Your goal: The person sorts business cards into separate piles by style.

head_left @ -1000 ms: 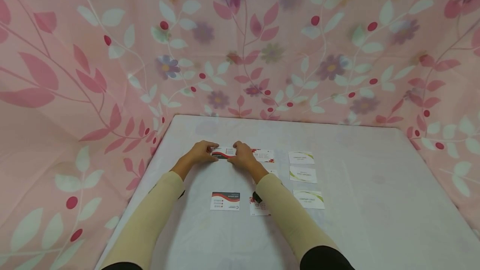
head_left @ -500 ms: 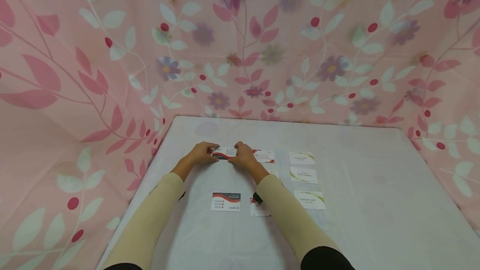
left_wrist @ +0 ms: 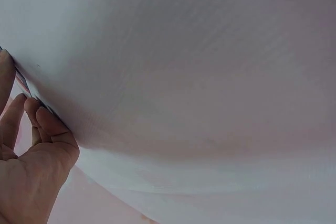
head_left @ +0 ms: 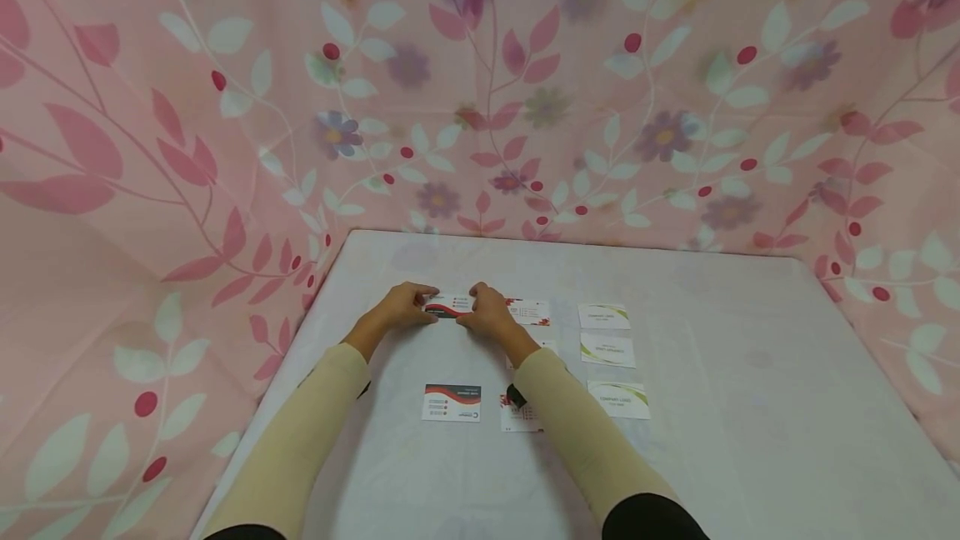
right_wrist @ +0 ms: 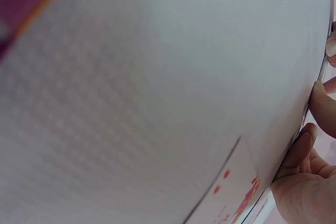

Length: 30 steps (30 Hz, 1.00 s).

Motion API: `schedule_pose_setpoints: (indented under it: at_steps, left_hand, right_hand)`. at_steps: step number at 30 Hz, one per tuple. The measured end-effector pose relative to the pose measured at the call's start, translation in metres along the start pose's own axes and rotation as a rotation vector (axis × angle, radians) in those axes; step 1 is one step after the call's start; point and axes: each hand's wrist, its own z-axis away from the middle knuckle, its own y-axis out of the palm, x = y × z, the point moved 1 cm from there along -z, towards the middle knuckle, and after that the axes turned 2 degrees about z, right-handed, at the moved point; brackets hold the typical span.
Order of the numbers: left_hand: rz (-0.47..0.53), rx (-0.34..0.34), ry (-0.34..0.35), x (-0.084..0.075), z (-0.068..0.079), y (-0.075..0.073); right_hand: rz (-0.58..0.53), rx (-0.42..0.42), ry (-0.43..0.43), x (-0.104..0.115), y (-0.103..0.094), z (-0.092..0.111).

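A white business card with a red and black wave lies flat toward the back of the white table. My left hand pinches its left end between thumb and fingers. At its right end my right hand does the same, covering part of the card. Touching or close to that hand is a white card with red floral corners. In the left wrist view, my left hand's curled fingers meet the table at the card's edge. My right hand shows at the right wrist view's edge, beside a red-marked card.
Nearer me lie another red and black card and a floral card, partly under my right sleeve. A further card behind that forearm is mostly hidden. Green-edged cards form a column on the right. Pink floral cloth hangs around the table.
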Motion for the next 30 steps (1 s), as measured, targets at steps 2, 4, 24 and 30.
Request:
schedule_pose_setpoints:
  at_steps: [2,4,24,30]
  left_hand:
    - [0.000,0.001,-0.006,0.001,0.000,0.000]
    - [0.003,0.001,-0.011,0.001,0.000,0.001]
    - [0.033,-0.031,0.072,0.004,0.005,-0.003]
    - [0.060,-0.022,0.115,0.014,0.004,-0.001]
  right_hand:
    - [0.002,0.001,-0.001,0.000,0.000,0.000]
    - [0.005,0.002,-0.003,0.000,0.000,0.000]
    - [-0.085,0.084,0.033,0.000,-0.009,0.001]
    - [-0.052,0.134,-0.007,-0.002,-0.013,0.004]
